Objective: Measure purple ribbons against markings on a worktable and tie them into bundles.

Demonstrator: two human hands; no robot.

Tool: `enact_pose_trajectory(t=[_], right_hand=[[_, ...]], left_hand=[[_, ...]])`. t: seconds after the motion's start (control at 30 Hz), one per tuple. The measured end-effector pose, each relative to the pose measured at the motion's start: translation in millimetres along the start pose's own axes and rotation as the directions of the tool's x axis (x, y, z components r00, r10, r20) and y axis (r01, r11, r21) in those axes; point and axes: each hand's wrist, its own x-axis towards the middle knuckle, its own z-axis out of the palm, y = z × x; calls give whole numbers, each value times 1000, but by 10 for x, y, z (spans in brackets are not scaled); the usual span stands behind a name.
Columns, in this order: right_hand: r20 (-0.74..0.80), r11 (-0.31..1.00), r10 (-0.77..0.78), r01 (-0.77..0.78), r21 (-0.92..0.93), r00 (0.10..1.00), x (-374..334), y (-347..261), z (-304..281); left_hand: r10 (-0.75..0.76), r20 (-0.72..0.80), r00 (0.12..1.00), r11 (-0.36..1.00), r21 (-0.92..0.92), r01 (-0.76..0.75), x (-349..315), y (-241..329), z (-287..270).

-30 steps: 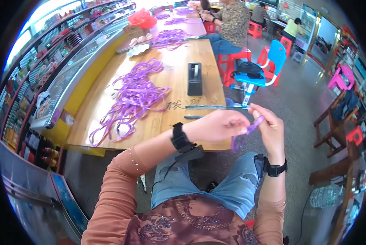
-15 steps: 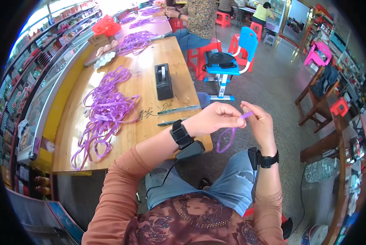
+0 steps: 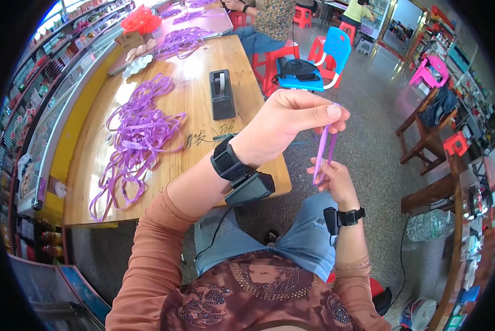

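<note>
A narrow purple ribbon (image 3: pixel 322 150) hangs in a slim loop between my two hands, beyond the table's right edge. My left hand (image 3: pixel 294 120) is raised and pinches its upper end between thumb and fingers. Lower down, my right hand (image 3: pixel 338 185) has its fingers closed on the bottom of the loop. On the wooden table (image 3: pixel 195 176) to my left lies a tangled heap of purple ribbons (image 3: pixel 145 129). A black tape dispenser (image 3: pixel 222 95) stands beyond my left wrist. That wrist partly hides a thin green tool (image 3: pixel 223 137) on the tabletop.
Farther up the table are more purple ribbons (image 3: pixel 182 43), a red plastic bag (image 3: pixel 141 20) and a cardboard box (image 3: pixel 130 39). A blue chair (image 3: pixel 335 49) and red stools stand past the table. One person (image 3: pixel 272 25) sits at the far end. Shelves line both sides.
My left hand has risen with the ribbon's upper end, while my right hand has moved down. The ribbon is now stretched upright between them. The view has shifted slightly.
</note>
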Motion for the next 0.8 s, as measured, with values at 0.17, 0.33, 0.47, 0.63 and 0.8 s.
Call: enact_pose_trajectory(t=[0.17, 0.33, 0.47, 0.63, 0.8], right_hand=[[29, 884, 193, -186, 429, 981, 91, 203, -5], [113, 868, 228, -254, 427, 967, 111, 356, 75], [144, 889, 272, -306, 340, 951, 66, 341, 242], [126, 868, 315, -339, 363, 941, -5, 291, 376], [153, 872, 302, -337, 355, 941, -73, 279, 457]], left_hand=[[-15, -13, 1000, 999, 33, 15, -37, 94, 47], [13, 21, 1000, 995, 101, -15, -38, 78, 43], [74, 110, 991, 943, 316, -105, 13, -19, 13], [-2, 119, 993, 899, 434, -51, 46, -82, -96], [-48, 102, 994, 813, 582, -21, 46, -28, -157]])
